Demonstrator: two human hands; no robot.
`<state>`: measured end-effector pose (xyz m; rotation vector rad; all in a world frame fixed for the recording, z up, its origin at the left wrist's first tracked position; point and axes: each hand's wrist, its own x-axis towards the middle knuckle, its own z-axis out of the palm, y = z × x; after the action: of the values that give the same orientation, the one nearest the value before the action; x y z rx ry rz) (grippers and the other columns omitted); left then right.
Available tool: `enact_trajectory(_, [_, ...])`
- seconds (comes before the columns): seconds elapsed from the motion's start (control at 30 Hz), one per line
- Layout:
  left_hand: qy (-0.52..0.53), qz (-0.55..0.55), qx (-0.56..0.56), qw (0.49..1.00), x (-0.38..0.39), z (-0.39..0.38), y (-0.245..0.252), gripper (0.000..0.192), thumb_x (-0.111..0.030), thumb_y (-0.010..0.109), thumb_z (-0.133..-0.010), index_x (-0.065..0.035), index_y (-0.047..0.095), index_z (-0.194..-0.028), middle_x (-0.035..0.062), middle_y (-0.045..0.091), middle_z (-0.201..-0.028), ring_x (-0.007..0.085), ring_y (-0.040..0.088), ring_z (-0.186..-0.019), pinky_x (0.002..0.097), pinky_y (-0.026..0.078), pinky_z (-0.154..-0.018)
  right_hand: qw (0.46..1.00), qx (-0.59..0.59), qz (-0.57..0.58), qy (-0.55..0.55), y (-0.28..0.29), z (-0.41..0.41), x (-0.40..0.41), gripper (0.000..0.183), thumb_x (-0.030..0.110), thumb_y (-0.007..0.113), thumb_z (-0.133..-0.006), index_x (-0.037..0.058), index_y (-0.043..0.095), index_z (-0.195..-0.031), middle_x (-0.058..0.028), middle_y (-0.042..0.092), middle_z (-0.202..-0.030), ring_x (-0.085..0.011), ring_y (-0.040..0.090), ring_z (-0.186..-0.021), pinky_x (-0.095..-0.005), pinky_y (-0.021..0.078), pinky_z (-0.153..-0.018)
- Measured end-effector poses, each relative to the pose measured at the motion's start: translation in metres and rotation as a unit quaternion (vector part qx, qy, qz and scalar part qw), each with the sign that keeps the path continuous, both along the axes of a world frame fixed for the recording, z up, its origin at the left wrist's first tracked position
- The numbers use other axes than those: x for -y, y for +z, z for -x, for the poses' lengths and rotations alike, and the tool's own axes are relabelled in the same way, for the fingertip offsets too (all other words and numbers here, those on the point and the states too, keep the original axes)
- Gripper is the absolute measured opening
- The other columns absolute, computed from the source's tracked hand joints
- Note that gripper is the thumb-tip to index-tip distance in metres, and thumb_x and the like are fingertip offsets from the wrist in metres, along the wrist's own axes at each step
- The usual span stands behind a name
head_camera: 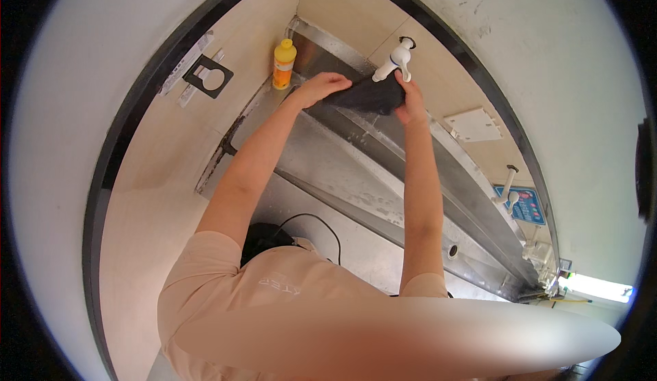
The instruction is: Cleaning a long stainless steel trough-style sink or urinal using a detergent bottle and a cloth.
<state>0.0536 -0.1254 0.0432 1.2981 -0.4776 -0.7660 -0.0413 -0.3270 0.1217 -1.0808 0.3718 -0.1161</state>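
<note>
Both of my hands stretch out over a long stainless steel trough sink [328, 150], with a dark cloth [372, 96] spread between them. My left hand [322, 87] pinches the cloth's left end. At its right end, my right hand [410, 99] grips the edge, thumb up close to the tap's lever. Directly above the cloth juts a white plastic tap [392, 63] from the tiled wall, its spout over the fabric. Whether water runs from it I cannot tell. The cloth's underside is hidden.
A yellow bottle [284, 65] stands upright on the sink's left corner ledge. Further right along the wall are a white cover plate [473, 124], a second tap [507, 194] and a blue sign [526, 206] with writing. A drain hole [452, 251] opens in the trough. A black holder [208, 77] hangs on the left wall.
</note>
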Motion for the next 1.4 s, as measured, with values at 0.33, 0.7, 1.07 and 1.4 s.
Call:
enact_trajectory(0.33, [-0.122, -0.072, 0.049, 0.989, -0.015, 0.005, -0.068, 0.043, -0.024, 0.066, -0.076, 0.0042, 0.056, -0.107, 0.0111, 0.06, -0.103, 0.0219, 0.057, -0.09, 0.0306, 0.043, -0.079, 0.998, 0.013, -0.049, -0.029, 0.008, -0.01, 0.018, 0.031, 0.016, 0.06, -0.081, 0.0047, 0.054, -0.109, -0.0078, 0.059, -0.103, -0.0204, 0.058, -0.094, -0.0366, 0.0466, -0.081])
enact_trajectory(0.7, [0.095, 0.32, -0.459, 0.823, -0.028, 0.041, -0.05, 0.034, -0.016, 0.052, -0.084, -0.0015, 0.05, -0.115, 0.0118, 0.057, -0.112, 0.024, 0.056, -0.102, 0.0367, 0.044, -0.088, 0.993, -0.04, 0.113, 0.017, 0.01, 0.007, 0.005, 0.033, 0.008, 0.049, -0.085, 0.0048, 0.05, -0.118, -0.0076, 0.057, -0.103, -0.018, 0.054, -0.095, -0.0307, 0.0425, -0.081])
enact_trajectory(1.07, [0.108, 0.056, -0.27, 0.955, -0.035, 0.02, -0.06, 0.03, -0.023, 0.045, -0.091, -0.0045, 0.05, -0.114, 0.0089, 0.058, -0.105, 0.0207, 0.059, -0.09, 0.035, 0.051, -0.073, 0.737, -0.129, 0.654, -0.113, 0.025, 0.027, 0.032, 0.028, 0.024, 0.068, -0.072, 0.0045, 0.065, -0.092, -0.0152, 0.065, -0.085, -0.029, 0.062, -0.08, -0.0369, 0.0467, -0.071])
enact_trajectory(1.4, [0.086, 0.049, -0.31, 0.946, 0.008, 0.033, 0.003, 0.032, -0.036, 0.049, -0.089, -0.008, 0.052, -0.104, 0.0087, 0.058, -0.095, 0.0226, 0.059, -0.085, 0.0434, 0.05, -0.067, 0.902, -0.1, 0.415, -0.057, -0.033, 0.023, -0.008, 0.04, 0.029, 0.066, -0.071, 0.0006, 0.062, -0.099, -0.017, 0.064, -0.088, -0.0257, 0.063, -0.079, -0.0341, 0.0473, -0.07])
